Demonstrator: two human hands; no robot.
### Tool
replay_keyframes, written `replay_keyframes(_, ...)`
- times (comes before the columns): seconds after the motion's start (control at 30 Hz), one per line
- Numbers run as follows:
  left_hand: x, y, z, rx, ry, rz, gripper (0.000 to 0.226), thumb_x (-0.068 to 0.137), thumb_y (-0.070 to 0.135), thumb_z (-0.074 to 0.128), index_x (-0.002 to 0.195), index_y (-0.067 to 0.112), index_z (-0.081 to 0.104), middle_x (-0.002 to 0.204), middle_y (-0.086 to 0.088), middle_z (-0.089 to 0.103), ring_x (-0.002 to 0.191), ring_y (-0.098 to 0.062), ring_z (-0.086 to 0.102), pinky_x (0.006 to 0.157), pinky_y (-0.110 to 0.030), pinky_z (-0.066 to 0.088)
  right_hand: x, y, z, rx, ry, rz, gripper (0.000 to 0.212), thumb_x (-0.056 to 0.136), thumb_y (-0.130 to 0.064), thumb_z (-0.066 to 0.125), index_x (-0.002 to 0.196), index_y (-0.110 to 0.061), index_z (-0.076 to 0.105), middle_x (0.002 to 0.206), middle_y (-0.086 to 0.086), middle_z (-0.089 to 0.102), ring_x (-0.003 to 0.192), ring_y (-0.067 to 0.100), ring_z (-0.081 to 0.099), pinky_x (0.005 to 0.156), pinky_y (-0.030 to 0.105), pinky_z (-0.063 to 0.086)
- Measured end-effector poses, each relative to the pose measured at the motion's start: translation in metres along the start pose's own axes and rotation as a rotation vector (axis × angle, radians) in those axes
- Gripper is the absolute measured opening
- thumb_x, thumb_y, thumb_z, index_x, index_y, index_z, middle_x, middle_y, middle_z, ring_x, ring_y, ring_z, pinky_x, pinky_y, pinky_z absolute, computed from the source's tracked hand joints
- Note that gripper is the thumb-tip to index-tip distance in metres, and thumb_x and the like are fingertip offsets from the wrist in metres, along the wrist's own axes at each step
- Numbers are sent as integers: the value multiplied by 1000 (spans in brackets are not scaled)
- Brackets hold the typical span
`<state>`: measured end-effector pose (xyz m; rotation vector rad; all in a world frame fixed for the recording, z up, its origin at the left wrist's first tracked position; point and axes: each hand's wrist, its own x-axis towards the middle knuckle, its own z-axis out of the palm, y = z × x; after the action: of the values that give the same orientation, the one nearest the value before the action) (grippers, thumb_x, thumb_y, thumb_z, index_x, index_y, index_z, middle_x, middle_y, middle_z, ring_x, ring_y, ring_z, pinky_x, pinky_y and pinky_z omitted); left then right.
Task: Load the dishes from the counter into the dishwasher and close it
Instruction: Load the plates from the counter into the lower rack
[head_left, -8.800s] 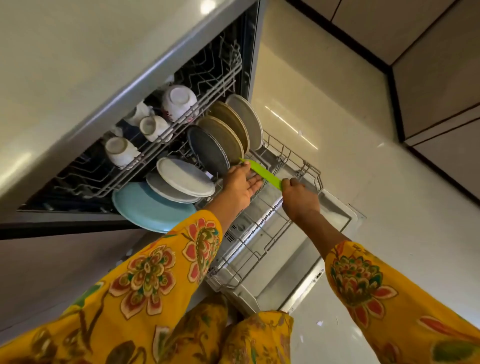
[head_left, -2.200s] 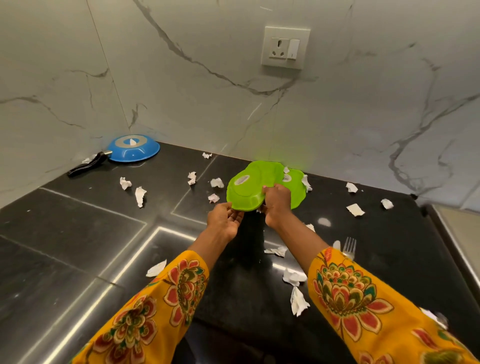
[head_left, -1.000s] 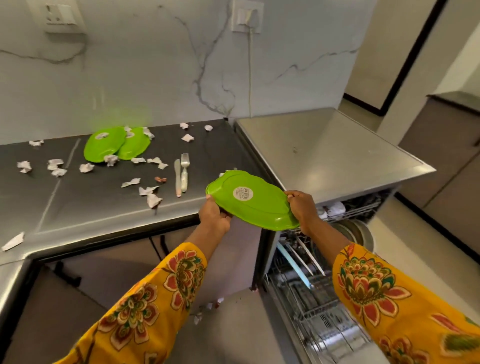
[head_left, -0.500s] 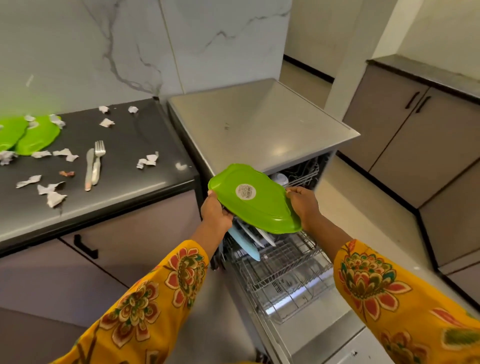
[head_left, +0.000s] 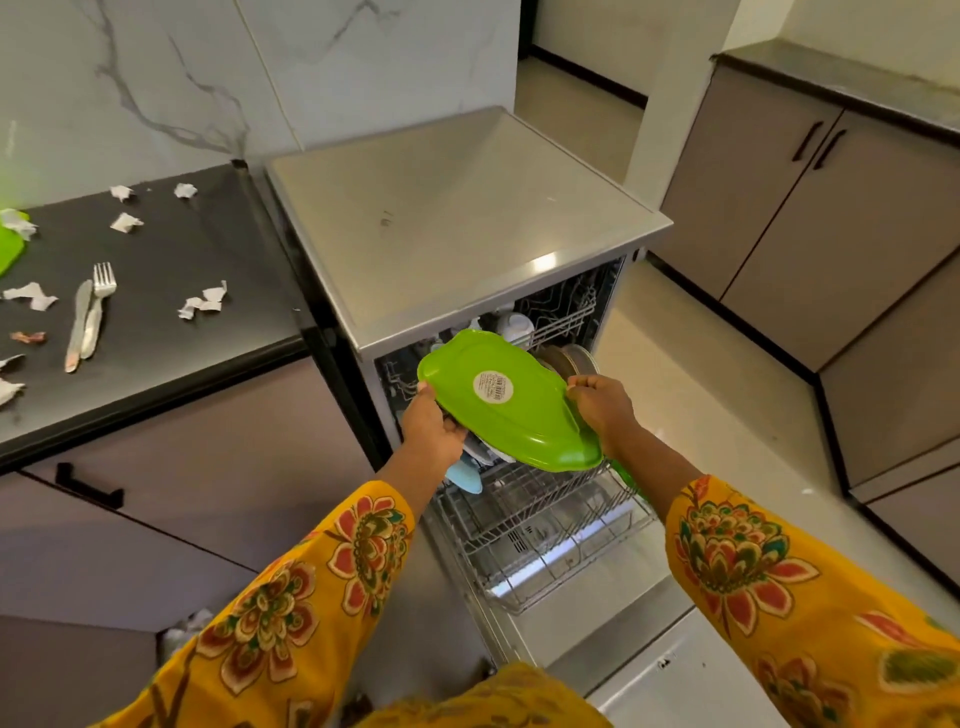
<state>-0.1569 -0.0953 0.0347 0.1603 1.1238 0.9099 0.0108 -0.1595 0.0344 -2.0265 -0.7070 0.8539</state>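
Gripping opposite edges, the left hand (head_left: 431, 434) and right hand (head_left: 602, 410) hold a glossy green oval plastic plate (head_left: 506, 402), stickered underside up, above the wire rack (head_left: 540, 525).

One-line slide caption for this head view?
Both hands, left hand and right hand, hold a green plate upside down over the open dishwasher's lower rack.

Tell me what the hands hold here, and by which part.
Both hold the green plate, underside up, by opposite ends of its rim: left hand at the left end, right hand at the right.
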Motion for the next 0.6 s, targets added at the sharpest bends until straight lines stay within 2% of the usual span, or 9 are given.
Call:
replay_keyframes(0.13,5,-12,5,32,13,-3,41,102,29,38,137,8,45,140,-15,49,128,-31,47,98,-43,41,9,15,-6,-122,-80,-44,25,88,0,54,102,20,59,112,32,60,101,40,56,68,29,39)
replay_keyframes(0.2,9,-17,7,41,13,-8,41,103,30,37,137,9,44,141,-16,48,128,-32,47,98,-44,41,15,21,-8,-206,-127,-86,27,89,-4,57,104,18,60,103,29,63,98,38,57,55,16,35)
replay_keyframes(0.23,10,-20,8,51,15,-10,41,103,30,37,138,9,44,141,-16,48,128,-32,47,97,-43,41,17,23,-8,-249,-146,-118,27,89,-7,58,107,13,62,102,23,64,96,32,57,55,13,33)
replay_keyframes(0.3,14,-26,12,72,24,-18,42,103,30,37,138,9,43,141,-16,48,128,-31,47,94,-42,42,22,27,-8,-308,-180,-171,28,89,-13,61,112,2,65,112,15,64,101,24,57,68,18,34)
replay_keyframes(0.4,20,-37,19,92,31,-41,41,103,29,36,138,9,43,141,-14,47,129,-31,46,91,-41,42,27,35,-1,-417,-247,-209,37,88,-25,64,119,-7,63,127,11,59,118,26,53,94,30,40)
replay_keyframes(0.53,31,-52,32,123,50,-79,40,103,26,37,138,7,43,141,-13,47,129,-30,45,89,-38,42,29,44,6,-543,-354,-268,49,86,-41,63,124,-9,61,129,13,58,118,28,53,92,32,40)
replay_keyframes(0.6,40,-61,39,159,56,-98,40,103,26,36,137,6,43,141,-14,46,129,-31,45,89,-40,41,32,50,8,-631,-407,-291,53,88,-43,60,126,-7,58,126,17,58,114,31,53,91,35,41)
